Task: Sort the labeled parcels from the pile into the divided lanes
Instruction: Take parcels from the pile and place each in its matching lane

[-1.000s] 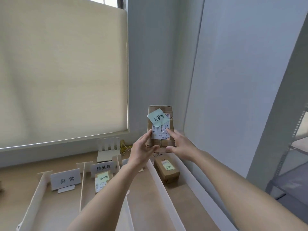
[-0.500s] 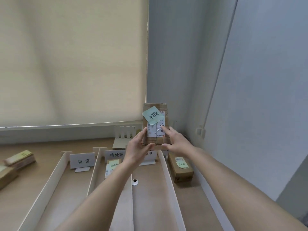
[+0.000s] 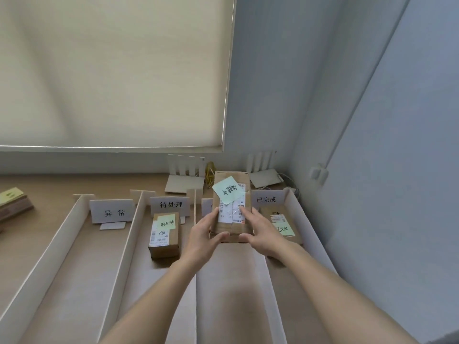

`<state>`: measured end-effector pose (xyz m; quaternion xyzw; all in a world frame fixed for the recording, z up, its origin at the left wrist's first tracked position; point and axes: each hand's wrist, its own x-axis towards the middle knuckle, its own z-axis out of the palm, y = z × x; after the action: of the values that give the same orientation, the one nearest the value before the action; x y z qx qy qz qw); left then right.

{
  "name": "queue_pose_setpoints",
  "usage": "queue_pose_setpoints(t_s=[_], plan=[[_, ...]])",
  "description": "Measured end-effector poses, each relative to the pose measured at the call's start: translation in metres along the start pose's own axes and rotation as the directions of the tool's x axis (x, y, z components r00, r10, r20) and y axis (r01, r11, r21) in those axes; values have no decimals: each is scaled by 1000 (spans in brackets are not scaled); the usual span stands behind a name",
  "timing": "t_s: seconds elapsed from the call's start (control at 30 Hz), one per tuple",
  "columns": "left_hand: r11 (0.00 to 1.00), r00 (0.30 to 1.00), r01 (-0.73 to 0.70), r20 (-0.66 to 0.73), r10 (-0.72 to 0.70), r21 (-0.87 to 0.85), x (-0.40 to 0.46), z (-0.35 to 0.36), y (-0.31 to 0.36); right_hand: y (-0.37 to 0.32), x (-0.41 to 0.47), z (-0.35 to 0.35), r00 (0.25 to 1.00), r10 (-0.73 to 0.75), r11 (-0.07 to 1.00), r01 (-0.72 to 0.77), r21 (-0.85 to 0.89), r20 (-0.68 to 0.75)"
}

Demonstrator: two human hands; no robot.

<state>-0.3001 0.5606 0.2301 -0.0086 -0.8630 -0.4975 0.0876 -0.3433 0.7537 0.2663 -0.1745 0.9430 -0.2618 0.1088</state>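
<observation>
A brown cardboard parcel (image 3: 224, 229) with a white shipping label and a green sticky note (image 3: 227, 190) is held low over the far end of the third lane. My left hand (image 3: 202, 235) grips its left side and my right hand (image 3: 260, 233) grips its right side. White dividers (image 3: 116, 247) split the table into lanes with sign cards. A parcel with a green note (image 3: 164, 234) lies in the second lane. Another parcel (image 3: 282, 225) lies in the rightmost lane, partly hidden by my right hand.
Sign cards stand at the lane heads: one at the left lane (image 3: 111, 211), one at the second (image 3: 171, 205), one at the right (image 3: 267, 199). Several parcels (image 3: 12, 203) lie stacked at the far left. Two white routers (image 3: 185, 182) sit by the wall.
The held parcel has come down from in front of the wall to just above the third lane's far end. The view has tilted down and turned left, showing more lanes.
</observation>
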Motion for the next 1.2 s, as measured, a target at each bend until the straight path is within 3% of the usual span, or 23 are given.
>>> queue_pose_setpoints(t_s=[0.57, 1.2], plan=[[968, 957, 243, 147, -250, 67, -1, 126, -178, 141, 61, 169, 964, 115, 975, -155, 159, 238], [940, 938, 332, 75, -338, 76, 70, 167, -257, 200, 169, 221, 951, 89, 988, -123, 98, 296]])
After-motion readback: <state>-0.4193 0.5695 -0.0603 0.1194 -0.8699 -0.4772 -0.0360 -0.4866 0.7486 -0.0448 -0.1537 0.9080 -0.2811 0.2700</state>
